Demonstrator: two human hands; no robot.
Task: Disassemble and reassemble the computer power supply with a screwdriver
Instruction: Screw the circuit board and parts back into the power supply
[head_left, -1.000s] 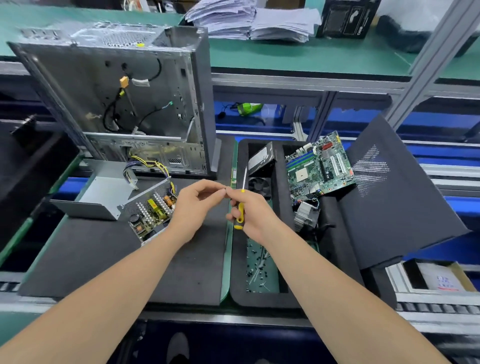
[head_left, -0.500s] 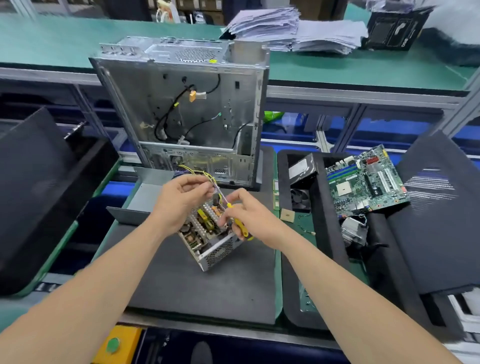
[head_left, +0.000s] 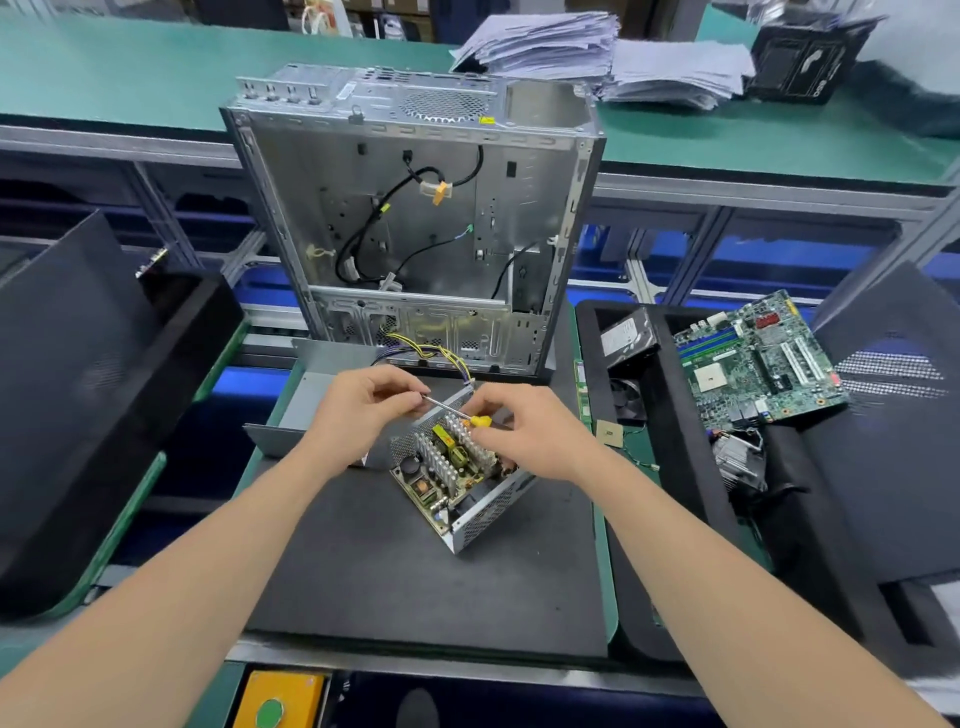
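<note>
**Left hand (head_left: 358, 415) and right hand (head_left: 530, 436) hold the screwdriver (head_left: 453, 410) over the power supply (head_left: 457, 488)**

Right hand grips the yellow handle, its fingers curled round it. Left hand pinches the tip end of the bare metal shaft between thumb and fingertips. Whether a screw sits at the tip is too small to tell. The screwdriver lies nearly level, tip to the left, just above the power supply's far side.

Nearest, at the bench edge, sits a yellow box (head_left: 280, 691) with a green button. Beyond it lies a grey mat (head_left: 415, 587), and the power supply rests on its middle, turned corner-on to the person. It is open on top, so the circuit board and metal fins show between perforated walls. Yellow and black wires run from its far corner toward the case (head_left: 415, 218).

A grey cover (head_left: 311, 395) lies just left of the power supply, partly under the left hand.

The case stands upright at the mat's far edge, its open side facing the person and loose cables hanging inside. To the right, a motherboard (head_left: 753, 364) leans in a black tray (head_left: 670, 441). Farthest back, papers (head_left: 571, 47) are stacked on a green bench (head_left: 156, 67).
</note>
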